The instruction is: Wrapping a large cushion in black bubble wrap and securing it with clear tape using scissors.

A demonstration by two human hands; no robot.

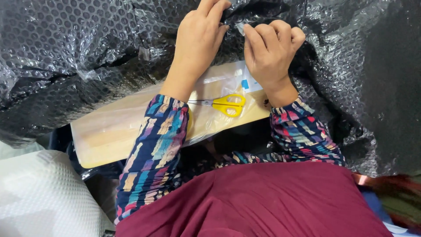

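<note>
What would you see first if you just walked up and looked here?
The big sheet of black bubble wrap fills the top, with the left hand and right hand pinching at it in the middle. Just below them, yellow scissors lie on a pale board wrapped in clear plastic.

Both patterned-sleeved forearms reach forward; the left hand [199, 37] lies flat with fingers extended, the right hand [268, 49] curled, fingertips pinching.

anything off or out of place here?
Nothing damaged. The yellow scissors lie loose on the plastic-covered board, between the forearms. The black bubble wrap is crumpled; both the left hand and right hand work on it.
</note>
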